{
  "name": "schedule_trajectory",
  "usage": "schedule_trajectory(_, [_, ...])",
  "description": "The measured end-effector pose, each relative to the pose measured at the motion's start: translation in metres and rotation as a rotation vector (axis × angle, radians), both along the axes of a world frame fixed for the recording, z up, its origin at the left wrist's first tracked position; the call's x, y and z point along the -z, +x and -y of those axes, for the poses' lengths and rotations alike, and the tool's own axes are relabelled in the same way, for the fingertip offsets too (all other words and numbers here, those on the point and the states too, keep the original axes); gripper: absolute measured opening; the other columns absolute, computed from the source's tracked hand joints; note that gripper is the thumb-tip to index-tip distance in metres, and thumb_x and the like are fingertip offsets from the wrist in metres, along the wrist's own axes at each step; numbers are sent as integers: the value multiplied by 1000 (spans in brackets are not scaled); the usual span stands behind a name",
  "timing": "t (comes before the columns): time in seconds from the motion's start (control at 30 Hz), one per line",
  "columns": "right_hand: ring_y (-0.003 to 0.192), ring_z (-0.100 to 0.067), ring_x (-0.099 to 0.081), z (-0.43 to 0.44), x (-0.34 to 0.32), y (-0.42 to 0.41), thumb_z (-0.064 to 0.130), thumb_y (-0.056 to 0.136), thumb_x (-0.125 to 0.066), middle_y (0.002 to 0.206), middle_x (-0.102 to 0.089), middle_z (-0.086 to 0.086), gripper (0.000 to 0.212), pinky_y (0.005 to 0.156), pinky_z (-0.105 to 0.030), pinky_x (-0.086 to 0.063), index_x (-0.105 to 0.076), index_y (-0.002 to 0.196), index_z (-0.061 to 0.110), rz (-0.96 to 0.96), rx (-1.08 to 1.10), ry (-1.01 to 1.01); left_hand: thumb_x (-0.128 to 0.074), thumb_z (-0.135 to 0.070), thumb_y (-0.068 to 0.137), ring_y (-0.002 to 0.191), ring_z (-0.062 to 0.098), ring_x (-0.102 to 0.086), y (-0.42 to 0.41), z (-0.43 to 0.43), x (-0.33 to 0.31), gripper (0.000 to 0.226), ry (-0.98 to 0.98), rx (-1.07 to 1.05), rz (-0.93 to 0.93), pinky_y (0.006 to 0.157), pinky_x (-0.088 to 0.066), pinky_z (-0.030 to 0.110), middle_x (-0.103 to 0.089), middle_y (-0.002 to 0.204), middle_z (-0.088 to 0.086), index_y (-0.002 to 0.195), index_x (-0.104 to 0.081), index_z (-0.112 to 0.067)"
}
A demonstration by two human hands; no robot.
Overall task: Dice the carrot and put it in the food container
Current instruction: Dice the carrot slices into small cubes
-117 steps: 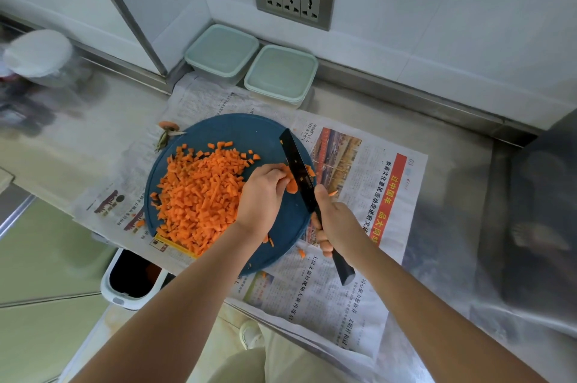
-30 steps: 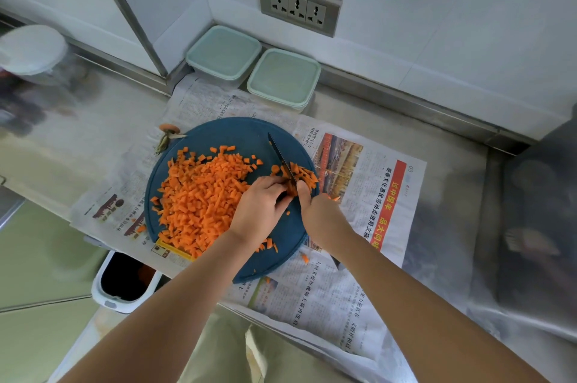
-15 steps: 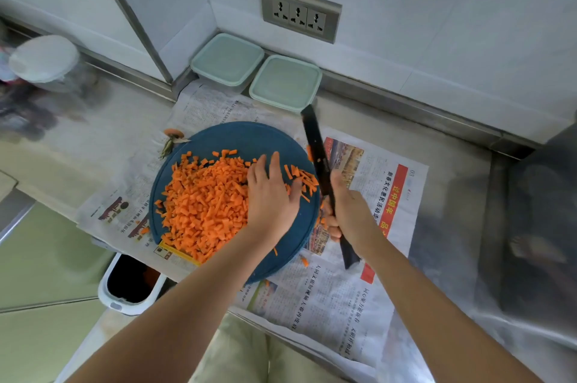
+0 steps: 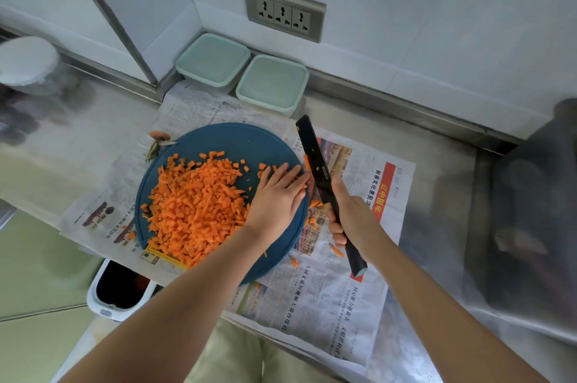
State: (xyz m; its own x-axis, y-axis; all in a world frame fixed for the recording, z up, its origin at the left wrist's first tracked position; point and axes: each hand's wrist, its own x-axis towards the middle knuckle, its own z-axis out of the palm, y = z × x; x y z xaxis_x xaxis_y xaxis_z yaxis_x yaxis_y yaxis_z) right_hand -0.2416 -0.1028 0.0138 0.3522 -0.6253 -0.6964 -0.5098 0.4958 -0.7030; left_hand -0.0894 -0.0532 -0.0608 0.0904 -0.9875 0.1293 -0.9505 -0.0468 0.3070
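Right, the diced carrot (image 4: 196,204) lies heaped over the left and middle of the round blue cutting board (image 4: 231,139), with a few pieces loose at the board's right edge. My left grip (image 4: 276,195) lies flat over those loose pieces, palm down, fingers straight and close together, pinching nothing. My right grip (image 4: 352,220) is curled round the handle of the black knife (image 4: 312,151). Its blade is raised over the board's right rim, pointing away from me, with a carrot bit clinging to it.

I judge the cutting about finished and the step in hand to be gathering the stragglers into the heap. The transfer comes next, and it calls for a container brought to the board and opened. One food container (image 4: 271,81) sits just beyond the board's far edge and a second food container (image 4: 212,59) beside it, both with lids on. So I would need to set the knife down first.

Stray carrot bits (image 4: 336,250) lie on the newspaper (image 4: 327,304) right of the board. The carrot top (image 4: 159,139) rests at the board's far-left rim. Below the board's near-left edge, off the desk (image 4: 437,164), a small bin (image 4: 107,311) stands open.
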Motion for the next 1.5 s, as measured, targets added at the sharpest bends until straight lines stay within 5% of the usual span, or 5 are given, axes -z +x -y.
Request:
schedule_trajectory(0.37, [41,-14,-28,-13,4,0,68,91,-31,48,-32,0,65,44,-23,-26,-40,56,14,-6,-25,21,-62,-3,85,137,17,-33,51,-36,-20,32,4,165,-199,115,-25,38,-55,134,5,117,-67,-9])
schedule_trajectory(0.57, [41,-15,-28,-28,1,7,68,91,-29,48,-30,-1,65,43,-23,-27,-39,59,13,21,-56,84,-54,-47,92,61,0,-59,9,-20,-54,31,27,-484,-666,54,-44,16,-62,74,-3,91,-58,-16])
schedule_trajectory(0.8, [36,-14,-30,-31,-10,8,65,94,-32,44,-34,-1,65,40,-21,-29,-41,56,14,105,1,217,-45,-30,100,48,9,-47,7,-20,-45,27,156,-483,-601,42,-32,17,-52,60,-3,77,-49,-16])
schedule_trajectory(1.13, [37,-14,-26,-5,9,5,65,94,-29,42,-30,3,65,42,-22,-25,-38,55,15,-25,-55,-22,-39,-44,98,146,30,0,-24,-18,-35,74,185,-490,-183,118,0,38,-7,158,15,151,-8,-3])
schedule_trajectory(1.5, [40,-14,-27,-8,13,0,62,95,-31,45,-32,1,62,44,-23,-25,-39,55,15,-11,-27,-21,-55,-10,87,98,28,-56,-11,-11,-1,18,-56,-215,-120,90,-48,42,-59,101,12,102,-64,-4])
